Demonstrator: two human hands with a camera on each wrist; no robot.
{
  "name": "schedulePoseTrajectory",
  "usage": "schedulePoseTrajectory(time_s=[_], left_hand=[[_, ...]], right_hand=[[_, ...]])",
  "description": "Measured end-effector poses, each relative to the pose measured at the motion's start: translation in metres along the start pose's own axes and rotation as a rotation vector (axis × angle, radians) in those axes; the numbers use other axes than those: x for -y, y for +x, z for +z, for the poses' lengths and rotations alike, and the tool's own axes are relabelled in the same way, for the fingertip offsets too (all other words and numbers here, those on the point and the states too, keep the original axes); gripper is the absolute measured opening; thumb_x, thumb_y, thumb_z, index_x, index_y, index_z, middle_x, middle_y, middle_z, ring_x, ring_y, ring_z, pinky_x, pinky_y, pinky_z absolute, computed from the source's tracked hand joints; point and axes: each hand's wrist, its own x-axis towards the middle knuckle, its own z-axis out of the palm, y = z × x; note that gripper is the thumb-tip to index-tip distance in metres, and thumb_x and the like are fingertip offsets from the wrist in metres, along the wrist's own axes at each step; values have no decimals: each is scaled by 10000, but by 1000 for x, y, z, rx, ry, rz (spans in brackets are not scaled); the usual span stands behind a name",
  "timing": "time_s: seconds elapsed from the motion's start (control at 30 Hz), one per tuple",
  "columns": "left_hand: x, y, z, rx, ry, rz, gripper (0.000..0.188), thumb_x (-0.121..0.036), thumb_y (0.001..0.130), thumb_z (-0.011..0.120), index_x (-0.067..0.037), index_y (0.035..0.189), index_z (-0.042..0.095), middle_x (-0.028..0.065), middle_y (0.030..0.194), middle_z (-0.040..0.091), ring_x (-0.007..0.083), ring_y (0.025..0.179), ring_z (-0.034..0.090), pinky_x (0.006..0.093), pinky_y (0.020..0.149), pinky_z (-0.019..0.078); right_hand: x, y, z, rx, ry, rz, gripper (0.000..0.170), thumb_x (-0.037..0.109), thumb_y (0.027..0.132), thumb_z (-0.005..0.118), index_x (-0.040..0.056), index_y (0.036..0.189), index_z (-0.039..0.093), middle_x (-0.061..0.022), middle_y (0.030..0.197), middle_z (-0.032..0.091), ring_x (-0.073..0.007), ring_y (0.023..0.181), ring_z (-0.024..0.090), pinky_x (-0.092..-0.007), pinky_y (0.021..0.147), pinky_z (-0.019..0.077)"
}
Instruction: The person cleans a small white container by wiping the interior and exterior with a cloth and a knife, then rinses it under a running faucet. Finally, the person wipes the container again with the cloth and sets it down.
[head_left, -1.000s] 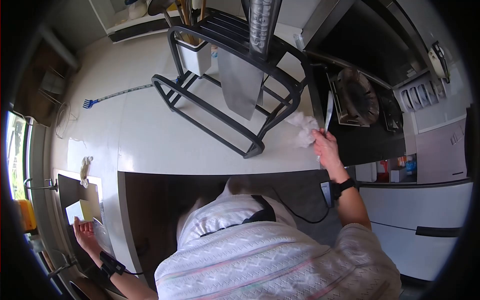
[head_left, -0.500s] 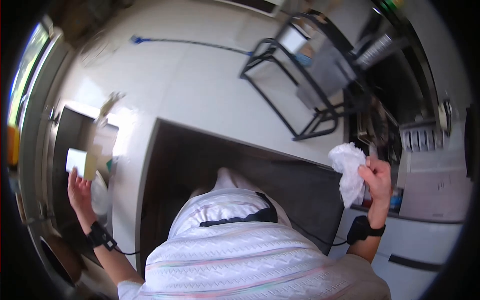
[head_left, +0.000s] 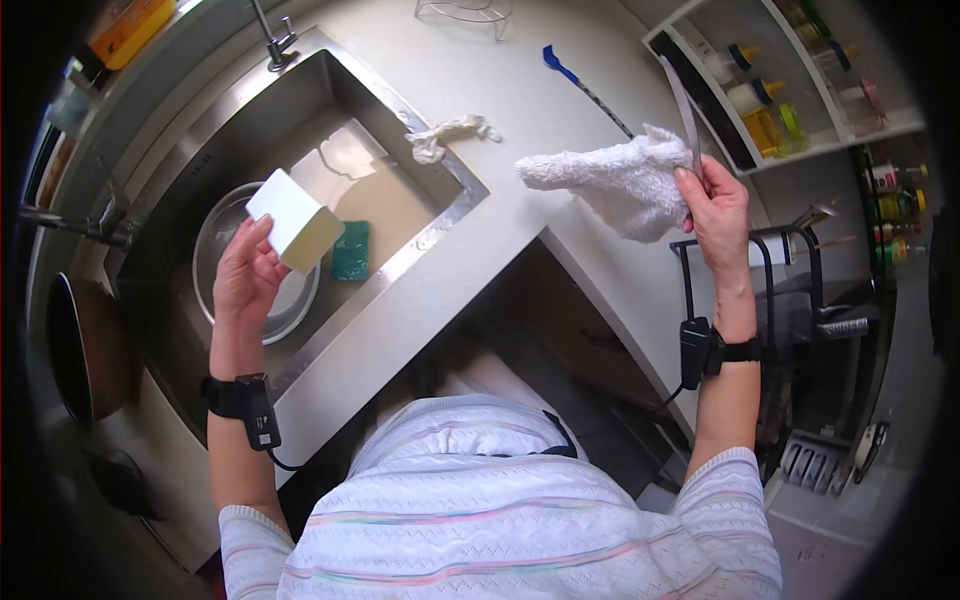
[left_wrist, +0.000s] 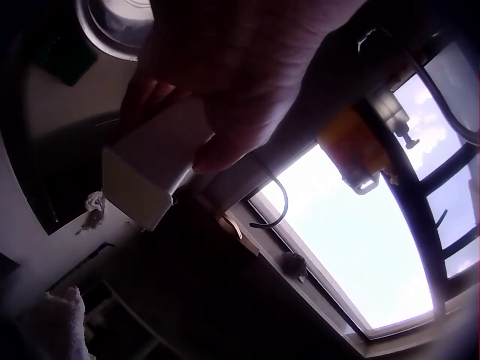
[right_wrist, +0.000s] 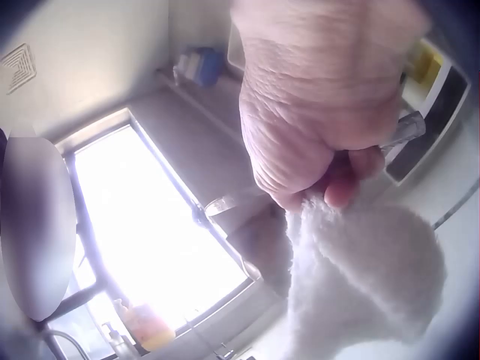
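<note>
1. Left hand (head_left: 250, 278) pinches a pale block (head_left: 296, 218), which extends right of the grip; its long axis slants, yellowish end toward the person (head_left: 480, 520).
2. Right hand (head_left: 720, 215) grips a white cloth (head_left: 625, 180) (stretching left of the grip) and a knife (head_left: 686, 108), whose blade points forward, slightly left.

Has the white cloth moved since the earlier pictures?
Yes. The white cloth has moved toward the sink: in the head view, from the right end of the black rack to its left.
</note>
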Motion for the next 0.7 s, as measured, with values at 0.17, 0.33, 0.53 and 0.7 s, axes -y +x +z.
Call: schedulePoseTrajectory(time_s=[0.17, 0.33, 0.53, 0.7], left_hand=[[31, 8, 45, -50, -65, -46, 371, -155, 816, 634, -16, 1121, 475, 105, 1001, 610, 182, 837, 640, 282, 705, 542], [80, 36, 93, -94, 0, -35, 433, -148, 816, 623, -26, 1188, 438, 92, 1015, 593, 197, 883, 622, 342, 740, 527], [100, 50, 92, -146, -177, -118, 376, -172, 831, 603, -27, 1146, 457, 104, 1024, 582, 210, 897, 606, 356, 740, 524], [103, 55, 86, -144, -284, -157, 394, -164, 870, 553, -8, 1204, 415, 141, 1067, 578, 252, 989, 580, 362, 857, 491]], right_hand=[[-3, 36, 97, 243, 220, -2, 183, 79, 873, 566, 3, 1033, 613, 46, 640, 547, 5, 449, 428, -146, 389, 348], [-21, 24, 153, 658, 408, 189, 305, 105, 904, 519, 0, 1190, 521, 18, 703, 568, -25, 454, 467, -159, 419, 397], [-50, 32, 109, 615, 433, 381, 268, 173, 951, 424, -2, 1130, 521, -24, 737, 602, -44, 462, 504, -155, 412, 395], [-77, 21, 79, 766, 118, 513, 243, 210, 959, 395, 29, 967, 558, -29, 649, 581, -53, 484, 533, -188, 421, 401]])
